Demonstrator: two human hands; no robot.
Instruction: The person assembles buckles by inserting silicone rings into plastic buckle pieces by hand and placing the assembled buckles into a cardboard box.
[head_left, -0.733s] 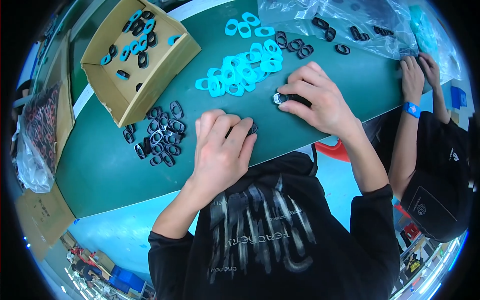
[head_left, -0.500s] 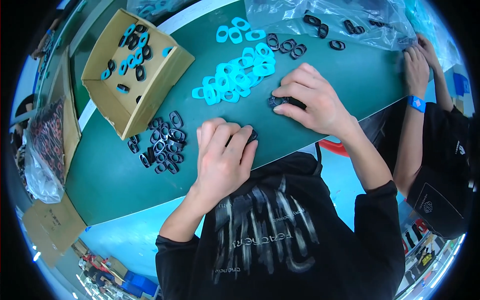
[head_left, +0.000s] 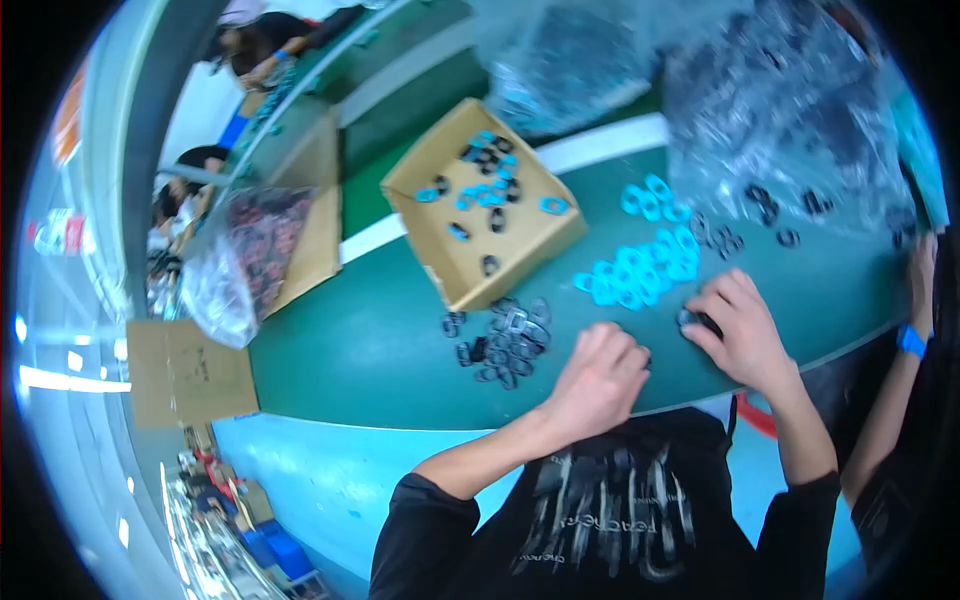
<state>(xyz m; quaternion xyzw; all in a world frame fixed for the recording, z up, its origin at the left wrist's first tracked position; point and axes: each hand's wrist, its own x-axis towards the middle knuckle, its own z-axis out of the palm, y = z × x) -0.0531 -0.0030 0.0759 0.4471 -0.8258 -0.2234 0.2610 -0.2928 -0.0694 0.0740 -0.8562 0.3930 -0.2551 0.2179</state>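
My right hand (head_left: 742, 328) pinches a black oval ring piece (head_left: 690, 318) between thumb and fingers, just above the green table. Close to the table's near edge, my left hand (head_left: 600, 372) is closed with its fingers curled down; a bit of something dark shows at its fingertips, mostly hidden. Beyond the hands lies a pile of turquoise oval rings (head_left: 628, 275). To the left of my left hand sits a heap of black oval ring pieces (head_left: 515, 340). The picture is somewhat blurred.
A cardboard tray (head_left: 425, 240) holds black and turquoise pieces. Large clear plastic bags (head_left: 790, 110) lie at the far right, with loose black rings nearby. A bag of reddish parts (head_left: 265, 240) stands at left. Another person's arm (head_left: 890, 400) reaches in from the right.
The whole view has swung toward the left, so table, tray and hands appear farther right and more floor and room shows. Both hands keep nearly the same pose over the table.
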